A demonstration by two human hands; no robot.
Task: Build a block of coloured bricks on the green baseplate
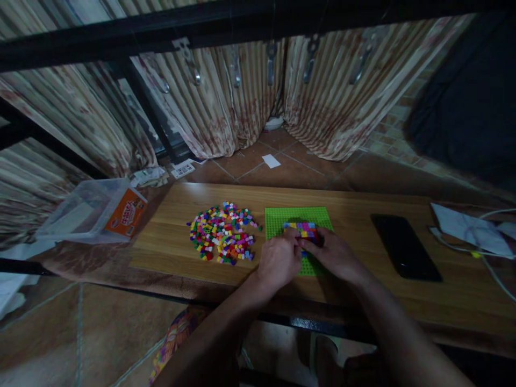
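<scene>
Both hands low over a square green studded baseplate, near the front edge of a long wooden board with a smooth, pale grain. Left hand curled into a loose fist at the plate's front left corner, fingertips pinched toward the block strip; whether a block sits between them, impossible to tell. Right hand flat-knuckled over the plate's front right part, fingers bent down onto a short row of small coloured blocks pressed on the studs; grasping or merely pressing, unclear. Just left of the plate, toward the board's left end, a loose round heap of tiny cube-shaped plastic blocks in red, yellow, blue, green and white. Toward the right end, a flat glossy black phone, lying face up. Beyond it, at the far right edge, crumpled white paper and thin pale cables. Off the board's left end, a clear plastic tub tipped on its side, with an orange card against it.
</scene>
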